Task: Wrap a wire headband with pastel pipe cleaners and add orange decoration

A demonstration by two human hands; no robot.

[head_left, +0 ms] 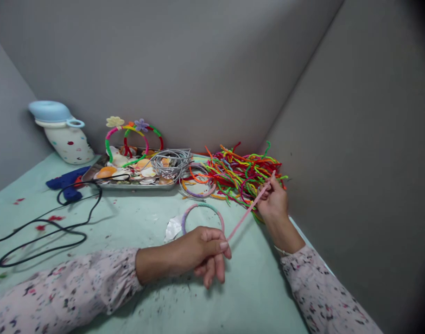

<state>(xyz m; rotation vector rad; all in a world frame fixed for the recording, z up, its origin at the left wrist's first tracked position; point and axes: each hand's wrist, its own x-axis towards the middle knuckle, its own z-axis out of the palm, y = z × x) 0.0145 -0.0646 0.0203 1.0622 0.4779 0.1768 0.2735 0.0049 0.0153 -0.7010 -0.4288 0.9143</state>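
A pink pipe cleaner is stretched at a slant between my two hands. My left hand pinches its lower end between thumb and forefinger, the other fingers loosely curled. At the upper end, my right hand grips it close to the tip, beside a heap of bright pipe cleaners. Behind my left hand lies a ring wrapped in purple, green and pink, its near part hidden by the hand. A crumpled silvery-white scrap touches that ring's left side.
A metal tray carries shells, flower-topped wrapped hoops and coiled grey wire. Left of it are a blue glue gun with a looping black cord and a white bottle with a blue lid. Grey walls enclose the table.
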